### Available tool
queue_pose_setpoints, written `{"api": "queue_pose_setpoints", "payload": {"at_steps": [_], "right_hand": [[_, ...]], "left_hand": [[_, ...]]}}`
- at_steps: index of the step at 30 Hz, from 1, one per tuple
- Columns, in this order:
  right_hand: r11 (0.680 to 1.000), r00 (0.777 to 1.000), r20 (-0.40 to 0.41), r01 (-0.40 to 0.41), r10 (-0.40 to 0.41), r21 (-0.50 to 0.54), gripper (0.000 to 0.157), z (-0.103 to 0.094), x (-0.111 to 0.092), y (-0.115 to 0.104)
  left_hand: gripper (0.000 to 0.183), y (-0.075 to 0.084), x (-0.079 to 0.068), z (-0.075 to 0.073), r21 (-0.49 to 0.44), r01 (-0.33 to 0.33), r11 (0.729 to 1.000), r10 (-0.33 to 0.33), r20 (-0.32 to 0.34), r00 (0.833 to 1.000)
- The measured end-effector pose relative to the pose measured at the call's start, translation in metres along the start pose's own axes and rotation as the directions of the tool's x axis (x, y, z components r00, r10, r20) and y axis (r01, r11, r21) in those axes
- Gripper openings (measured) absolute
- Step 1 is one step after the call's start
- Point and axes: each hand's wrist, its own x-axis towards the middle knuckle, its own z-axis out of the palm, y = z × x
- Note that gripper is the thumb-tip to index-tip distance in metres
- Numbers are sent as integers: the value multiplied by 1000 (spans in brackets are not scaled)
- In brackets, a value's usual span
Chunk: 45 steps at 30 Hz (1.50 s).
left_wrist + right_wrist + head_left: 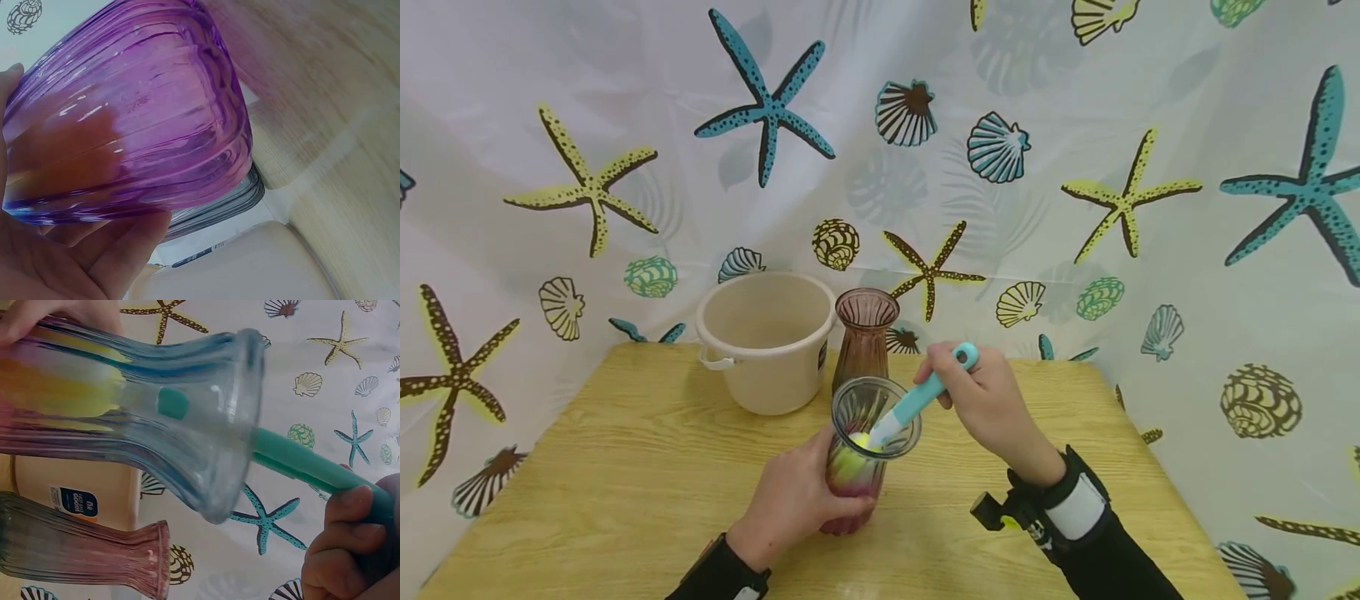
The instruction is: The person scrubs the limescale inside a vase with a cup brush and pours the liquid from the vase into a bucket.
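A clear glass vase (856, 479) with a flared rim and a pink-purple base stands tilted over the table front, gripped around its body by my left hand (793, 496). My right hand (988, 400) holds the turquoise handle of a bottle brush (921, 398). The brush's yellow sponge head (69, 394) sits inside the vase, seen through the glass in the right wrist view. In the left wrist view, the vase's ribbed base (187, 112) shows purple, with the sponge a blurred orange shape inside.
Behind stand a white bucket (775, 383) with a side handle and a second, brownish-pink vase (862, 350) next to it. The wooden table (625, 475) is backed by a curtain (880, 192) printed with starfish and shells.
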Motion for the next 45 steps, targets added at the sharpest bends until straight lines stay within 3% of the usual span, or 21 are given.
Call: {"api": "queue_pose_setpoints", "payload": {"at_steps": [6,11,16,22,27,36,45], "right_hand": [[1000,989,148,-16,19,-24,37,20,-6,-8],[995,975,221,43,-21,-94,35,31,-7,-10],[989,982,185,73,-49,-129,35,29,-6,-9],[985,991,113,84,-67,-152,34,12,-3,3],[979,990,54,135,-129,-153,33,-4,2,-8],[965,981,-35,182,-192,-191,34,-22,14,-28],[960,971,-141,156,-192,-233,36,-46,15,-42]], "left_hand": [[84,0,-1,-1,-17,-44,999,43,-22,999],[86,1,-2,-1,-12,-53,999,53,-16,998],[86,1,-2,-2,-13,-46,999,46,-4,999],[87,1,-1,-2,-15,-23,1000,23,13,1000],[91,1,-1,-3,-1,2,1000,-2,30,1000],[100,2,0,-2,21,-36,999,36,18,999],[99,4,-1,-2,38,-68,997,68,-8,998]]}}
